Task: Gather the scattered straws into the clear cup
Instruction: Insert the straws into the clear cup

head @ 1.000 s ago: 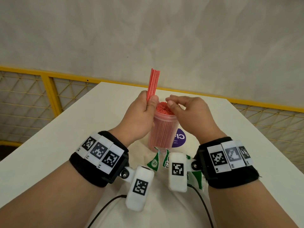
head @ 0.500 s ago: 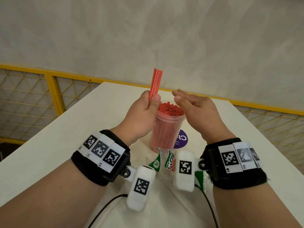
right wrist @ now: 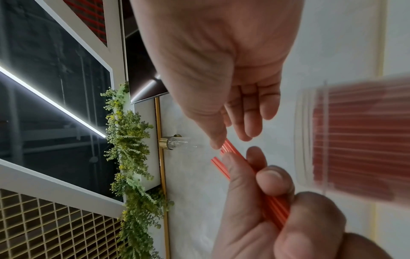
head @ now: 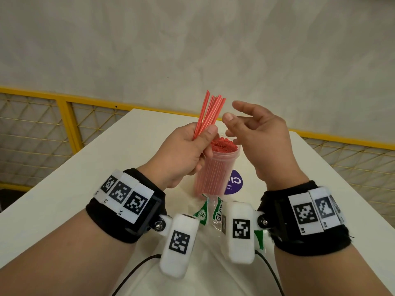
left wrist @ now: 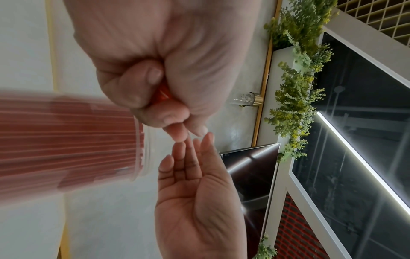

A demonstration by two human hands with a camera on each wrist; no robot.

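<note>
Behind clear cup (head: 215,169), purple sticker (head: 235,183); before it, wrapper (head: 210,212).

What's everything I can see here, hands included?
Loose straws: a small bunch, red, gripped above the cup.
Cup: one, clear, packed with red straws, on the table.
Sticker: one, purple, behind the cup.
Wrapper: one, green and white, nearer than the cup.
Table: one, white.
Railing: yellow, behind the table.
Wristbands: two, black, with tags.
Left hand: grips the loose straws.
Right hand: open, beside them.
</note>
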